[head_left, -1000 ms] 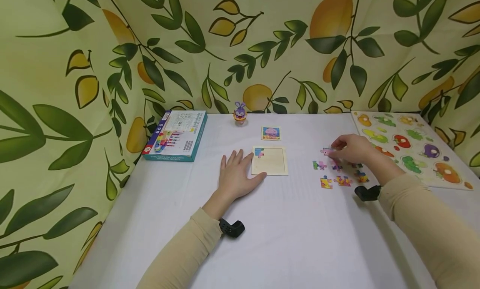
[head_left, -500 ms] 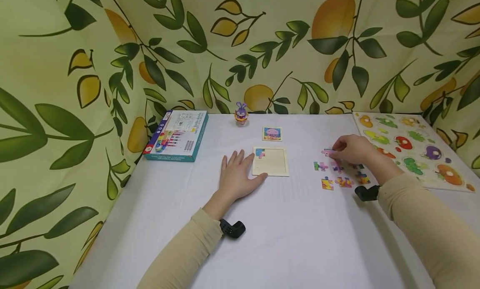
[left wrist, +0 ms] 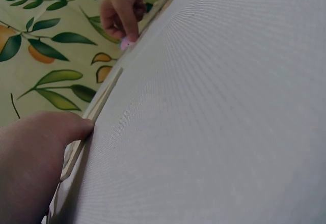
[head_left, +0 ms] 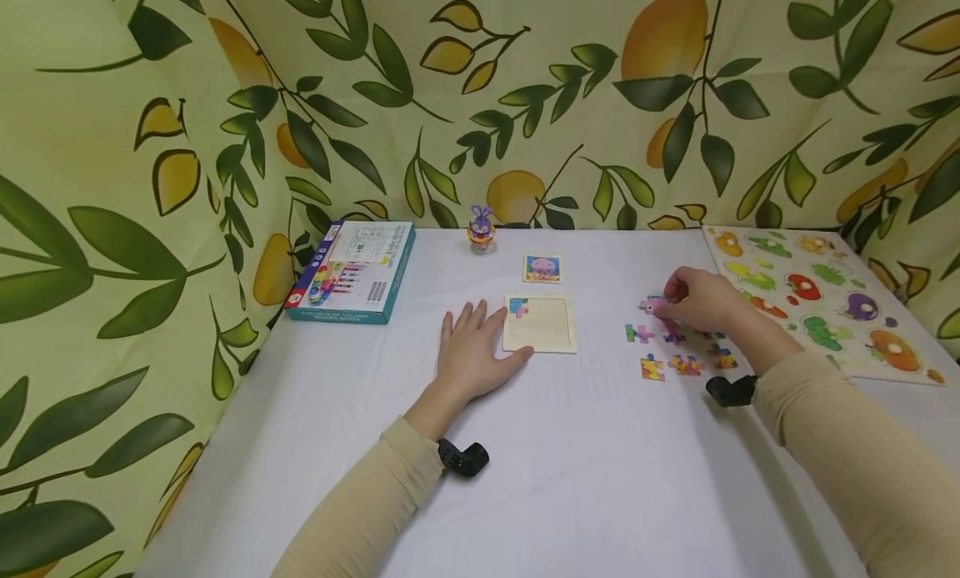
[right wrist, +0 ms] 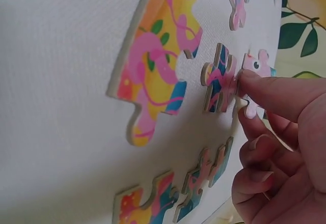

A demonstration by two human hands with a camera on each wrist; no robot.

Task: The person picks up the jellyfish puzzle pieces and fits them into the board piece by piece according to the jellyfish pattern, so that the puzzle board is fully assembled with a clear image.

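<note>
My left hand [head_left: 468, 353] lies with fingers spread on the cloth, its thumb and fingertips touching the square wooden puzzle tray [head_left: 551, 332]. In the left wrist view the thumb [left wrist: 76, 128] touches the tray's edge. One blue and pink piece [head_left: 518, 308] sits in the tray's upper left corner. To the right, my right hand [head_left: 701, 300] pinches a pink jigsaw piece [right wrist: 259, 67] with a printed eye between thumb and forefinger. Around it lie several loose jigsaw pieces, among them a yellow one [head_left: 652, 368] and a pink and yellow one [right wrist: 160, 63].
A small picture card [head_left: 542, 268] lies behind the tray. Farther back stands a purple rabbit toy [head_left: 482, 228]. A flat box [head_left: 352, 273] is at the back left, and a board with fruit and vegetable pictures [head_left: 825, 303] at the right.
The pink piece in my right hand appears slightly tilted up from the cloth. My left hand stays where it was.
</note>
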